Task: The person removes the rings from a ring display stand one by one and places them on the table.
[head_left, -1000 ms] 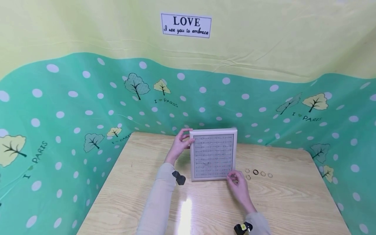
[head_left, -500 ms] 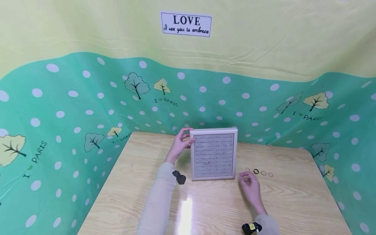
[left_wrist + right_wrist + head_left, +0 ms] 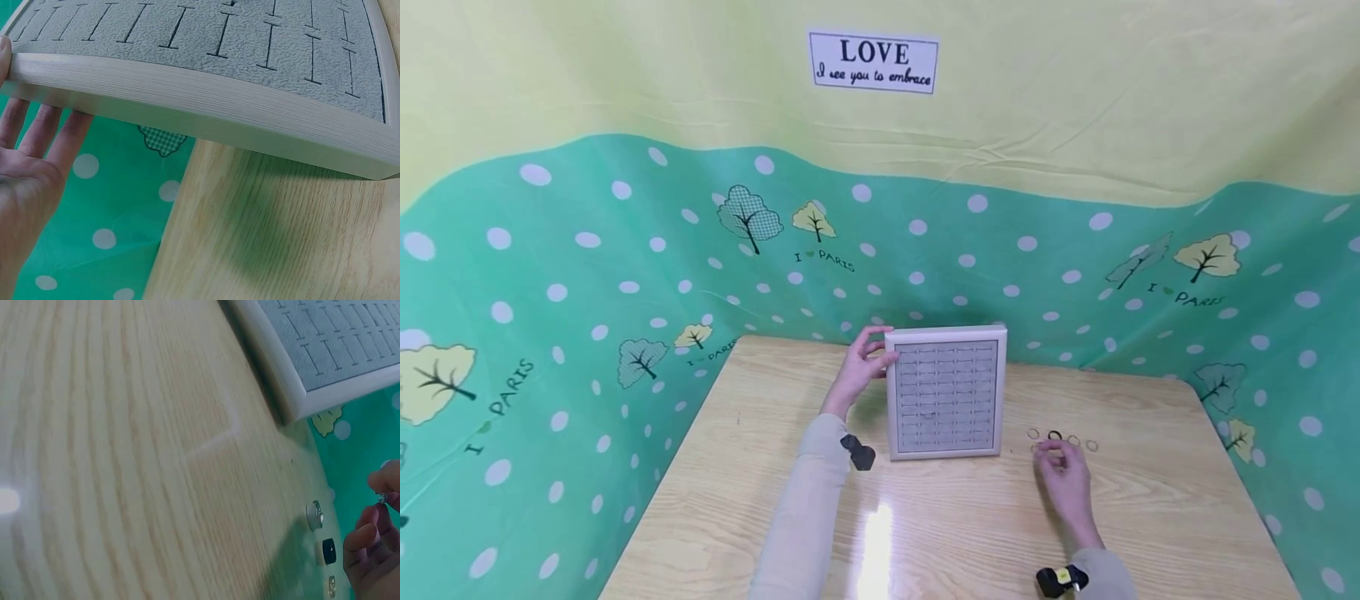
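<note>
A ring display tray (image 3: 946, 392), with a pale frame and grey slotted padding, stands tilted up at the table's middle. My left hand (image 3: 856, 372) grips its upper left edge; in the left wrist view the thumb lies over the frame (image 3: 187, 90) and the fingers are against the underside. A small ring-like shape (image 3: 928, 415) shows in a lower row. Right of the tray, my right hand (image 3: 1066, 483) pinches a small silver ring (image 3: 382, 498) between thumb and fingertips. Just beyond it lie a silver ring (image 3: 314, 515), a black ring (image 3: 329, 551) and further rings (image 3: 1092, 446).
The wooden table (image 3: 760, 433) carries a bright light reflection near its front. A green and yellow printed cloth (image 3: 625, 250) hangs behind and along the sides. Each wrist wears a black camera mount (image 3: 857, 452).
My right hand has moved right, from the tray's lower right corner to the loose rings, and now pinches the ring nearest the front. The left hand and the tray have stayed put.
</note>
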`<action>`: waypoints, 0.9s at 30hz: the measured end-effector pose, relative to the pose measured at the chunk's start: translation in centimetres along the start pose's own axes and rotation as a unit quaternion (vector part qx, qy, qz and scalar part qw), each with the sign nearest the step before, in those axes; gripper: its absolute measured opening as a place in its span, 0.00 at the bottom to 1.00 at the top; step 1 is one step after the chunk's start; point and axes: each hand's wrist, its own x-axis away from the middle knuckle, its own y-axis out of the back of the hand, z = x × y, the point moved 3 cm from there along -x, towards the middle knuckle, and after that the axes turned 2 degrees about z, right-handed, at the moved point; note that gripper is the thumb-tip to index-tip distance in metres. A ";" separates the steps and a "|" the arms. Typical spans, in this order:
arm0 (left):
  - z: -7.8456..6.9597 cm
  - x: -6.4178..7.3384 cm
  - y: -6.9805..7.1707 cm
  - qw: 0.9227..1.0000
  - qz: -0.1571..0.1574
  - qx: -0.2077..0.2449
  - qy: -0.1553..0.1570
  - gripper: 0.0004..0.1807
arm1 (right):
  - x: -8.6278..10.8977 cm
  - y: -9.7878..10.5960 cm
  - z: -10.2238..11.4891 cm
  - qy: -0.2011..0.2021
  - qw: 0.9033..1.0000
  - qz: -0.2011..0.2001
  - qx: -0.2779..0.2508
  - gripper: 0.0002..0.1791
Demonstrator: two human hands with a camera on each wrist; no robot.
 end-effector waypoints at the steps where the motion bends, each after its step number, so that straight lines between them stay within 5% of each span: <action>1: 0.0 0.0 0.0 1.000 0.000 0.001 -0.001 0.26 | -0.1 0.1 -0.1 0.000 1.000 -0.001 0.003 0.08; 27: 0.2 0.0 0.2 1.000 0.007 -0.004 -0.009 0.26 | -0.8 0.9 -3.5 -0.016 0.998 -0.020 0.056 0.07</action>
